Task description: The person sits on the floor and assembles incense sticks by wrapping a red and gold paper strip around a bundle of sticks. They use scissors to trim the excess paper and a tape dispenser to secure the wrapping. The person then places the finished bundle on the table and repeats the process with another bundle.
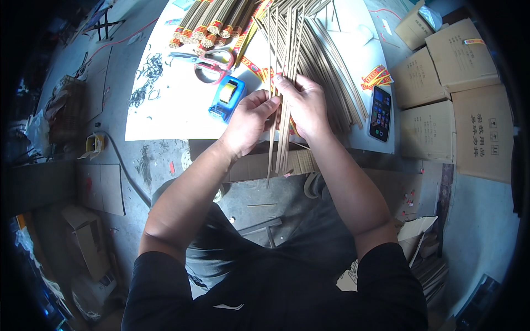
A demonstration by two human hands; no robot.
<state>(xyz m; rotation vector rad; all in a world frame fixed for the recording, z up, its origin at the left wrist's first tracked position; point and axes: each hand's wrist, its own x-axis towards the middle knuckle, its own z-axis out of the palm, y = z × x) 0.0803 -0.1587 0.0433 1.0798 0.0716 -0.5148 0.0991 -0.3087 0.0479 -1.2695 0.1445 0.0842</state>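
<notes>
Thin brown incense sticks (284,132) stand in a loose bunch in my right hand (306,106), its fingers closed round them over the table's near edge. Close beside it, my left hand (247,122) pinches at the left side of the bunch, where one or two sticks stand slightly apart from the others. A large spread of loose incense sticks (337,83) lies behind and right of my hands. Left of them sit a blue tape dispenser (225,99) and pink-handled scissors (208,62). Red and yellow paper strips (255,69) lie partly hidden behind my hands.
Wrapped stick bundles (212,25) are stacked at the far left of the white table (165,118). Dark scraps (146,80) lie near its left edge. A phone (380,113) and more labels (376,78) lie at the right. Cardboard boxes (422,129) stand beyond the right edge.
</notes>
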